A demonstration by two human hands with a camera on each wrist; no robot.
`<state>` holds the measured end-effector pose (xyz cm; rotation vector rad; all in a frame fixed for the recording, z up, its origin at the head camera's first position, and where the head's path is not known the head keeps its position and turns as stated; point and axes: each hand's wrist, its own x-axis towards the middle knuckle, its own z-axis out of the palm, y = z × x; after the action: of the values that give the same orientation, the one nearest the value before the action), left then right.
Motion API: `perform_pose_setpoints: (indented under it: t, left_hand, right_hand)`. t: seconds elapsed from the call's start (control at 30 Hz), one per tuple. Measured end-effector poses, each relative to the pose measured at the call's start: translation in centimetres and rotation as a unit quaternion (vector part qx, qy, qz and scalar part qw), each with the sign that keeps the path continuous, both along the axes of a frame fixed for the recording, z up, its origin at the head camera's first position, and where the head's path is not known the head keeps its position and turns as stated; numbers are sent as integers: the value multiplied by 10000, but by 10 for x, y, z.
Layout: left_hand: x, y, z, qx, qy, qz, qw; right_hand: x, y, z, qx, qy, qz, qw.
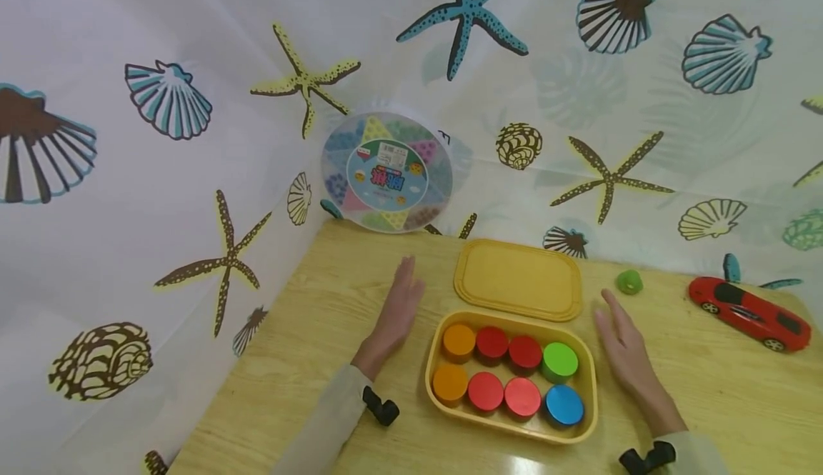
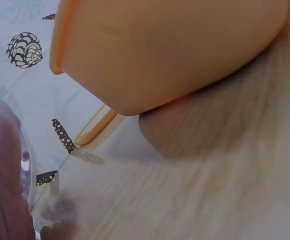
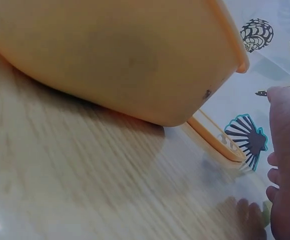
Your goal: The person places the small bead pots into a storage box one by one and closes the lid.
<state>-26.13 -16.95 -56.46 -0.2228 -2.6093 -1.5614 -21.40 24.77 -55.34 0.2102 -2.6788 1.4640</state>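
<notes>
A yellow plastic box [image 1: 511,428] stands on the table with several round lidded tubs in two rows. Among them are an orange tub [image 1: 459,342], a red tub [image 1: 492,345], a green tub [image 1: 560,361] and a blue tub [image 1: 564,405]. My left hand [image 1: 393,314] is held on edge to the box's left, fingers straight, apart from it. On the right side my right hand [image 1: 625,346] faces the box, fingers extended and holding nothing. Both wrist views show the box's outer wall [image 2: 170,55] close by. Behind the box lies its yellow lid [image 1: 518,279].
A small green toy [image 1: 629,282] sits beyond my right hand. Farther right is a red toy car [image 1: 749,313]. A round, clear board-game case [image 1: 387,173] leans against the patterned curtain [image 1: 411,46] at the back. The wooden table [image 1: 296,368] extends to both sides.
</notes>
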Motion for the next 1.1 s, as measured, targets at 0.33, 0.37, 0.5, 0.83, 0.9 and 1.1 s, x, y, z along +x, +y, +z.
perform_pose_setpoints:
  t: [0.33,0.37,0.5,0.83,0.9,1.1]
  left_hand:
    - [-29,15,-4,-2495,-323,-554,9663]
    - [-32,17,-5,-2641,-401,-685,9612]
    - [-45,28,-7,-2787,-623,-1147,9515]
    - [-65,46,15,-1669,-1522,-1226,9664]
    - [-62,45,23,-1003,-1716,-1317,9711]
    - [-55,42,41,668,-2405,-1759,9522]
  right_hand:
    - [-31,-15,-4,910,8,733,9931]
    - [-35,-17,-5,1040,84,762,9916]
    - [-47,-23,-5,1091,111,768,9910]
    - [-64,-22,17,-657,-1177,1162,9840]
    - [-66,-19,21,-1091,-1260,1234,9783]
    - [-67,-18,33,-2878,-1534,1962,9247]
